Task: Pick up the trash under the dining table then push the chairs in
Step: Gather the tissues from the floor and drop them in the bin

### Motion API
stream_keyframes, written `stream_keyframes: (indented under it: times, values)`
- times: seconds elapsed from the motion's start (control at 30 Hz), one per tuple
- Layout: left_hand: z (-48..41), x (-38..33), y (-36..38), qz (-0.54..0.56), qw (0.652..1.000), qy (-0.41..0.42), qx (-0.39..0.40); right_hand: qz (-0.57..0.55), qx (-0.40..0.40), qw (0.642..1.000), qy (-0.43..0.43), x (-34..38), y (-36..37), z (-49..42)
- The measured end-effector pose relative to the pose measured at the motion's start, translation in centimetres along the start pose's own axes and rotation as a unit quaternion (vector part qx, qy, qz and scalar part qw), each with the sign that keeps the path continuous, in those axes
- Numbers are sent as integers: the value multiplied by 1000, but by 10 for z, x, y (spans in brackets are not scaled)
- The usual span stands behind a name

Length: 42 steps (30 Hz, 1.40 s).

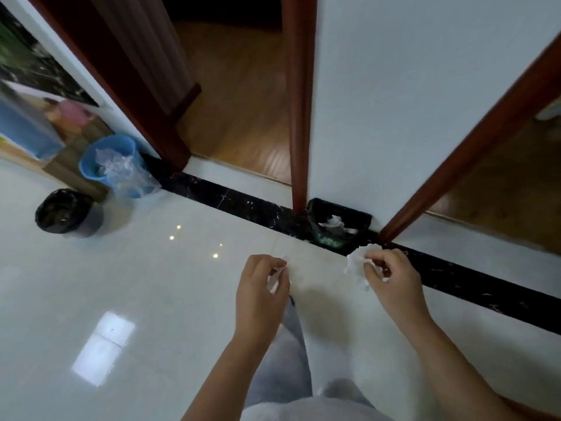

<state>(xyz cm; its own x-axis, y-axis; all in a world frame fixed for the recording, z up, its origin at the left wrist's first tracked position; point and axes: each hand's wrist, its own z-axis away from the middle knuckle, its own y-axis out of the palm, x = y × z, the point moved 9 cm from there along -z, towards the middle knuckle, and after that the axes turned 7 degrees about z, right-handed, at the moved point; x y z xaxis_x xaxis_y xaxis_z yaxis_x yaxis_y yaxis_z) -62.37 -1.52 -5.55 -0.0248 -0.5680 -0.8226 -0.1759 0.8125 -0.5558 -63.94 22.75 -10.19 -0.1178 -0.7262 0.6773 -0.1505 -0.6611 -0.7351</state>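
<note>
Left hand [260,294] round a tissue [274,283] — mostly hidden, blurred.

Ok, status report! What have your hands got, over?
Left hand pinching small white tissue. Right hand gripping crumpled tissue. Black bin just ahead by the wall. Nothing in the way.

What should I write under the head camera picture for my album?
The left hand pinches a small tissue, the right hand a bigger tissue, near the black bin by the wall.
</note>
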Motion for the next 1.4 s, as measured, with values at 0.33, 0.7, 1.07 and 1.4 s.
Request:
stream_keyframes:
  times: [0.33, 0.7, 1.07, 1.4]
  values:
    - [-209, 72, 83, -45, 993, 61, 96, -19, -17, 986, 167, -76, 113, -163]
    - [-286, 197, 219, -19, 998, 22, 56, -35, -54, 971, 231, -236, 245, -251]
    - [-289, 264, 314, -21, 994, 24, 101, -82, -46, 948, 304, -325, 320, -279]
    - [-277, 284, 365, 5, 993, -12, 114, 6, -8, 975, 223, -317, 289, -253]
